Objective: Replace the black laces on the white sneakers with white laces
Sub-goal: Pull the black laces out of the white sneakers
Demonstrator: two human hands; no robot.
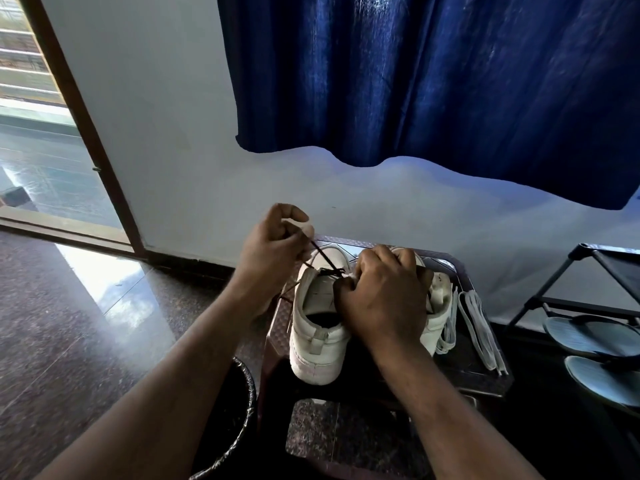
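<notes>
Two white sneakers stand side by side, heels toward the viewer, on a small dark bench (464, 372) with a patterned top; the bench sits on a polished speckled floor (69, 323) against a white wall (156, 133); a blue curtain (415, 81) hangs above, and an open doorway with a brown frame (86, 133) lies to the left; a bin (239, 410) with a black liner sits at the bench's near left corner; a black rack (595, 271) holding pale sandals (595, 337) stands to the right; white laces (478, 327) lie bundled along the bench's right edge, just beside the right sneaker (440, 299); the left hand (273, 247), raised over the far left corner, pinches a black lace (323, 258) drawn taut from the left sneaker (318, 327); the right hand (384, 296) curls round that sneaker's upper by the eyelets, hiding most of the right sneaker; which part its fingers grip cannot be made out; bin and rack are cut off by the frame.
</notes>
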